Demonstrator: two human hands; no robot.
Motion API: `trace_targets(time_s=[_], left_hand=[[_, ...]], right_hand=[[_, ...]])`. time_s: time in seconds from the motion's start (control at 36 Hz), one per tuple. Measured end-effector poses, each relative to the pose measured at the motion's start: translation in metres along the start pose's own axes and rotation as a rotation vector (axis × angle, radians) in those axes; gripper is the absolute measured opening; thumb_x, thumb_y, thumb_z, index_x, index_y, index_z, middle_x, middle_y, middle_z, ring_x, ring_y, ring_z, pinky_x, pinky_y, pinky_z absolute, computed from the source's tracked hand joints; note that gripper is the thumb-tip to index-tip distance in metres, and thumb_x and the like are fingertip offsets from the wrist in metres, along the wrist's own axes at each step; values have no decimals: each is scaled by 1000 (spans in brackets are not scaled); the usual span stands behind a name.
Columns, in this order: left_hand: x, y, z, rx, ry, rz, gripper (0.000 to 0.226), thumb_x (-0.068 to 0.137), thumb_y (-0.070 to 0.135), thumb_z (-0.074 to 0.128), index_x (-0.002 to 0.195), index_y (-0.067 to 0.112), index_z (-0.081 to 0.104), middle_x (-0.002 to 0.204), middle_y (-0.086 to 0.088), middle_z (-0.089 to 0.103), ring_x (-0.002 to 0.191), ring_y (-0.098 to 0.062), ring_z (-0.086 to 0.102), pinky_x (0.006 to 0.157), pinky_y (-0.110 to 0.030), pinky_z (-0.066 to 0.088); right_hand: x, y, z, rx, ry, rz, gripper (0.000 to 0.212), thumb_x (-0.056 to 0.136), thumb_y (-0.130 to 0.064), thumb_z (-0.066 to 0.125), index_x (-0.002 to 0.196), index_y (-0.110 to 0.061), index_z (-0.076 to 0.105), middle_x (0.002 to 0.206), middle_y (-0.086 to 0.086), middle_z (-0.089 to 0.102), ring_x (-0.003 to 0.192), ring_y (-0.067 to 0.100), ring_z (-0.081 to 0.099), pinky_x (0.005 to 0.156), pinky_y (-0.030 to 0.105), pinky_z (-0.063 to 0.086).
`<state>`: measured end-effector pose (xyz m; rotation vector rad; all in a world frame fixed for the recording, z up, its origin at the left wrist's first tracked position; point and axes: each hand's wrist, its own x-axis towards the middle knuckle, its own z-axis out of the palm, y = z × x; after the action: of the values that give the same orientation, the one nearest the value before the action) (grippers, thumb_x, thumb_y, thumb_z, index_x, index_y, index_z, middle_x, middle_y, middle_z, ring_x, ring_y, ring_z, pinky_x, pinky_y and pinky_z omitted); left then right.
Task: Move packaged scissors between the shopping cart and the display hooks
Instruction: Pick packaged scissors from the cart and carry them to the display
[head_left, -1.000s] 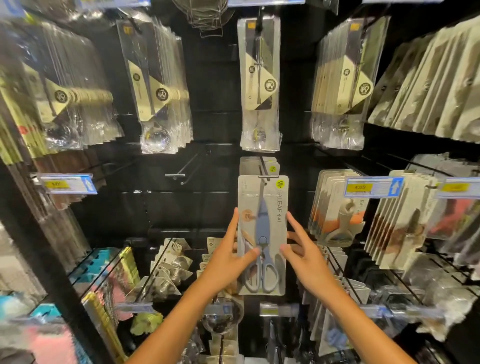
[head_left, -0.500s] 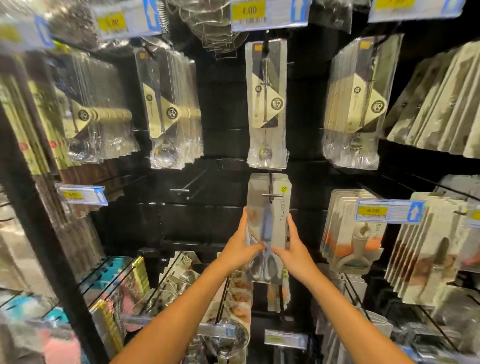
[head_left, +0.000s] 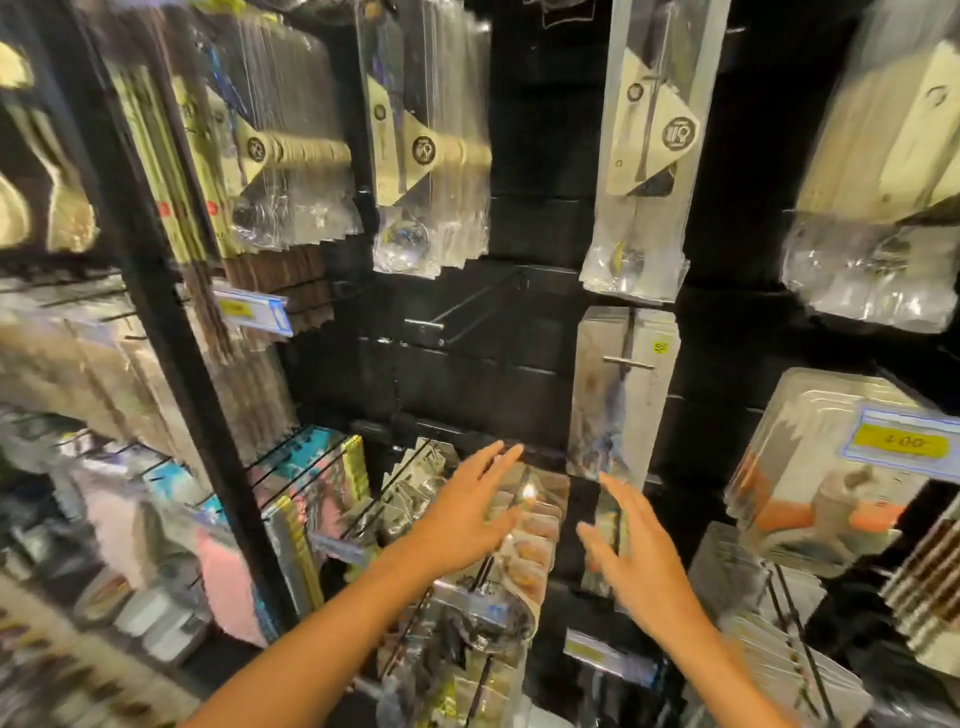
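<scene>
The packaged scissors (head_left: 618, 395), a grey card with blue-handled scissors, hang on a metal display hook (head_left: 627, 361) against the black wall, right of centre. The picture is blurred by motion. My left hand (head_left: 467, 512) is below and left of the package, fingers straight and spread, holding nothing. My right hand (head_left: 631, 556) is just below the package's bottom edge, fingers also straight, apart from it. No shopping cart is in view.
An empty hook (head_left: 434, 322) juts out left of the scissors. Clear bags of utensils (head_left: 426, 156) hang above. Packaged orange tools (head_left: 831, 478) with a yellow price tag (head_left: 901, 441) hang at right. A black upright post (head_left: 171, 322) stands at left.
Both hands have let go of the scissors package, which now hangs on its hook, and have dropped down and back. The view has swung to the left.
</scene>
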<state>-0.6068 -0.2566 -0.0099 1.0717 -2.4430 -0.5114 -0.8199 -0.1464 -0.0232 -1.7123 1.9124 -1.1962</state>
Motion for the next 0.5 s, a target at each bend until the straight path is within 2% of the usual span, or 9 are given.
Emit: trace_targets(time_s=[0.08,0.17,0.22,0.31,0.33,0.39,0.44,0.5], left_hand=[[-39,-27,-8,156,15,7,67,103,49,45,160,38,12,168,8,10,156,-14,7,126,-42,20],[-90,-44,-19,256,49,-8,65,101,55,37,160,31,23,168,5,17,155,-16,12,126,-37,15],[-128,-54,-24,318,65,-118,65,101,56,35,159,29,27,166,5,23,153,-17,18,124,-32,11],[-190,-76,-29,383,25,-292,66,101,62,30,157,26,33,163,-1,33,152,-27,26,123,-45,24],[-211,-86,-30,390,-7,-361,68,101,64,27,157,27,34,162,-2,35,151,-28,28,122,-48,26],[-250,-100,-37,389,-27,-476,70,100,66,24,157,28,34,162,-2,35,151,-31,28,122,-52,28],[-285,-109,-45,361,-14,-562,76,97,73,16,157,29,33,163,-2,33,152,-30,24,121,-53,27],[-322,-120,-50,368,3,-635,81,94,76,8,158,32,28,165,2,26,155,-26,17,125,-50,20]], right_hand=[[-5,-4,17,-53,-151,-83,58,88,-64,47,143,-49,36,147,-26,38,138,-4,36,117,27,33],[-5,-8,46,-138,-291,-190,61,93,-65,40,150,-43,35,156,-22,33,146,3,28,122,33,28],[-7,-13,73,-172,-401,-240,60,98,-61,41,153,-37,34,159,-18,31,150,8,23,124,37,23],[-18,-27,122,-117,-482,-386,60,100,-63,38,147,-28,48,153,-7,47,145,17,40,118,48,36],[-22,-33,139,-121,-514,-427,61,100,-65,36,147,-27,49,152,-6,48,144,18,41,118,49,35],[-32,-53,168,-170,-605,-490,63,98,-65,34,148,-28,48,154,-6,45,146,17,38,123,41,26],[-44,-74,197,-230,-676,-551,69,94,-66,27,149,-29,46,155,-9,41,148,15,32,123,30,14],[-57,-95,223,-226,-745,-598,71,92,-66,25,151,-32,41,156,-13,36,149,14,28,126,34,16]])
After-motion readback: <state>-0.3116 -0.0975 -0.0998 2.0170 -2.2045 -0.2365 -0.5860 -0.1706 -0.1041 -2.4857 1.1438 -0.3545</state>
